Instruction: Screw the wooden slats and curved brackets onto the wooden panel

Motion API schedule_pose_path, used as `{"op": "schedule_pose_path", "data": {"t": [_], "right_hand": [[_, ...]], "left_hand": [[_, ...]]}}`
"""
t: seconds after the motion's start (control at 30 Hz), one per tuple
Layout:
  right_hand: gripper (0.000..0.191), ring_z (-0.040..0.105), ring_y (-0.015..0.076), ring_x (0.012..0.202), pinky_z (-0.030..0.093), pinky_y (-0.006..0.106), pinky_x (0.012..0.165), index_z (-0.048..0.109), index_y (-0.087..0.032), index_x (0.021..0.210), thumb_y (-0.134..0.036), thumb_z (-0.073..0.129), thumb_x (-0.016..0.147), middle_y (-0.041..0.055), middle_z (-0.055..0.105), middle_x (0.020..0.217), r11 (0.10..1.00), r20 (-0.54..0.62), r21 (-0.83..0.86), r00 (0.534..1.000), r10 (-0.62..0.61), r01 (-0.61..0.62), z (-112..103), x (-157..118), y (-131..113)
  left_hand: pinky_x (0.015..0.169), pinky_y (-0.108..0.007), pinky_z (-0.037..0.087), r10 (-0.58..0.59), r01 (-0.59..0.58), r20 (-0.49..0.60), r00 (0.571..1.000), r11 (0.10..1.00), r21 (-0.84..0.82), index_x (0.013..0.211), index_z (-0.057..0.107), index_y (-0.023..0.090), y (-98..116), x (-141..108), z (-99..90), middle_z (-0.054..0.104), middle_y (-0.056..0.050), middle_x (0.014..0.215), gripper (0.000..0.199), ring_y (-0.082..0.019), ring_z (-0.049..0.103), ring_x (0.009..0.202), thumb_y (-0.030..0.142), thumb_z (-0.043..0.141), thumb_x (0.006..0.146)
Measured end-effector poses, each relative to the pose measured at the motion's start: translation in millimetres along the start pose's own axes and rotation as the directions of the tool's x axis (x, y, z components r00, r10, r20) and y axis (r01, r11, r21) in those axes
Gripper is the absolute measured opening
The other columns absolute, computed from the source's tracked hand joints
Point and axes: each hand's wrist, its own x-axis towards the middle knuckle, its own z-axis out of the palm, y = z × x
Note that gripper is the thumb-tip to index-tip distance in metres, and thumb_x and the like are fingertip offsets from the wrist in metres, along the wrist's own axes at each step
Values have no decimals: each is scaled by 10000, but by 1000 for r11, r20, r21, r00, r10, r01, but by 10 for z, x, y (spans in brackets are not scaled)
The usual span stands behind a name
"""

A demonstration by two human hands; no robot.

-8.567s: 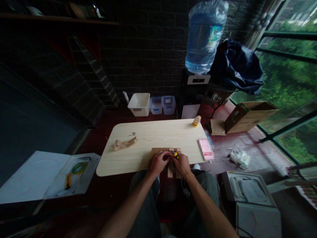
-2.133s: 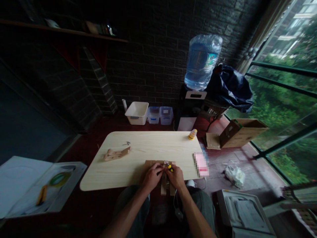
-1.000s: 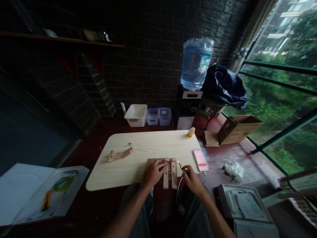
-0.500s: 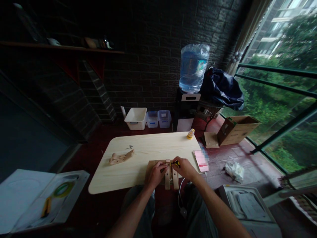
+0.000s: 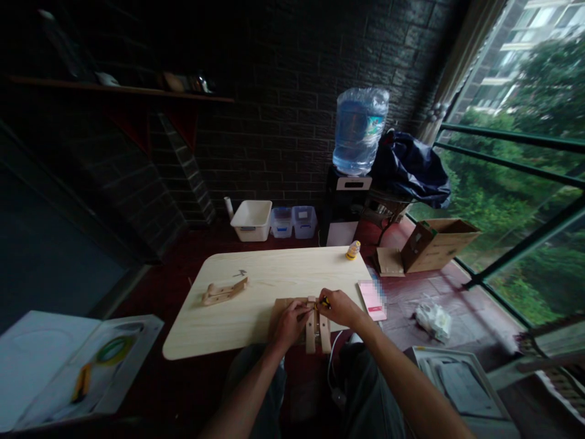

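At the table's near edge lies a wooden piece with two parallel slats (image 5: 325, 336), over a brown cardboard sheet (image 5: 278, 310). My right hand (image 5: 339, 306) is closed around a yellow and black screwdriver (image 5: 325, 302), whose tip points left toward the top of the slats. My left hand (image 5: 290, 323) has its fingers pinched at the upper end of the left slat; what is between the fingertips is too small to name. Another wooden piece (image 5: 225, 291) rests on the left part of the table, with small dark metal parts (image 5: 239, 273) behind it.
The pale table (image 5: 201, 326) bears a yellow-capped bottle (image 5: 353, 250) at its back right and a pink sheet (image 5: 372, 300) at its right edge. Left of it is an open white case (image 5: 132, 366). Bins (image 5: 252, 221) stand behind, and a cardboard box (image 5: 434, 244) at right.
The whole view has shifted slightly downward in the picture. Both hands stay at the slats, with the screwdriver still in my right hand.
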Motion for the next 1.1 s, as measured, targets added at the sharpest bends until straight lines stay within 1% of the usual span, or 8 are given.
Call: {"op": "schedule_pose_path", "data": {"t": [0.17,0.27,0.33,0.53,0.73,0.87,1.0,1.1], "right_hand": [[242,725,204,962,455,243,768,692,-206,1113,-224,589,895,82,780,1034,982,159,-120,980,-124,144,-157,155,-131],[249,727,231,1007,485,264,804,714,-185,1109,-222,583,900,107,781,1067,956,259,-208,954,-151,208,-226,292,-211],[260,731,249,1019,505,280,820,720,-160,1117,-226,579,909,126,782,1071,937,295,-271,946,-136,219,-259,372,-251],[312,726,284,1051,538,310,852,734,-110,1099,-342,588,950,171,771,1079,919,275,-356,959,-71,170,-291,434,-322],[414,728,311,1028,561,345,828,720,-44,1118,-399,559,978,227,752,1073,912,250,-394,968,-12,113,-158,422,-353],[451,738,313,998,571,352,786,689,-72,1172,-451,535,982,222,751,1078,914,235,-398,972,24,74,-182,411,-386],[320,744,294,983,568,343,771,664,-164,1178,-376,566,960,161,764,1070,903,272,-395,960,-61,169,-297,388,-431],[277,740,291,993,570,351,784,654,-146,1173,-290,545,964,167,760,1071,879,287,-423,952,-102,222,-305,395,-449]], "left_hand": [[927,-317,569,-15,17,-20,1000,997,77,992,792,265,57,14,-17,702,-36,1040,167,-170,686,963,271,636,933],[909,-314,569,-24,25,-18,1000,995,98,965,790,256,61,24,-8,705,-41,1032,156,-169,686,946,263,638,933],[914,-316,567,-22,23,-14,1000,995,102,977,787,253,40,27,11,705,-44,1032,160,-169,685,955,261,632,938],[935,-316,562,-18,21,-28,999,995,94,1016,778,256,-55,20,66,704,-38,1061,169,-164,682,981,261,627,939],[922,-318,569,-59,60,-14,998,992,112,1004,784,272,-41,26,49,709,-32,1089,151,-171,691,971,274,659,921],[955,-338,562,-78,79,-10,997,987,141,981,787,279,-21,34,50,712,-31,1074,137,-178,685,989,258,673,907],[946,-332,567,-76,78,-19,997,987,139,984,778,268,-21,35,72,713,-37,1061,145,-175,683,994,250,653,914],[930,-316,573,-63,68,-40,997,989,130,972,773,263,-20,31,81,715,-34,1061,137,-168,688,982,245,653,910]]}}
